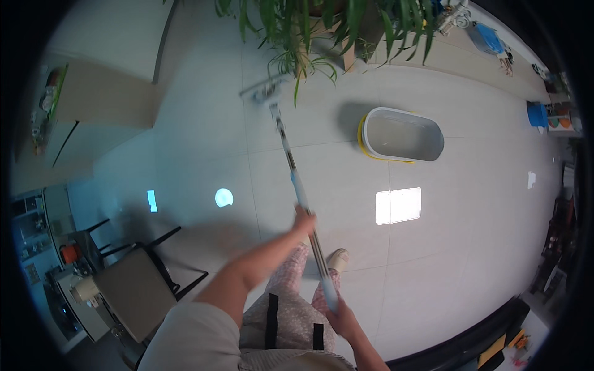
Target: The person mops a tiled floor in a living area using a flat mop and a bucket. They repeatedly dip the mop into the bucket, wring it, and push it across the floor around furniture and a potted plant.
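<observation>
My left hand (pixel 304 220) is wrapped around the middle of a long mop handle (pixel 290 160). Lower down, my right hand (pixel 342 319) grips the light grey-blue end of the same handle, close to my body. The pole slants away from me to a flat mop head (pixel 267 91), blurred, on the tiled floor (pixel 320 176). Its far side lies close to hanging plant leaves. To the right of the mop stands an oval grey bucket (pixel 403 134) with a yellow handle (pixel 366 150) lowered around its rim; its inside looks greyish, and I cannot tell how much water it holds.
A leafy potted plant (pixel 297 28) on a wooden stand overhangs the floor ahead. A cabinet (pixel 106 99) juts out at left, with a dark-legged chair (pixel 139 287) below it. A black sofa edge (pixel 464 338) lies at lower right. A blue bin (pixel 537 114) stands far right.
</observation>
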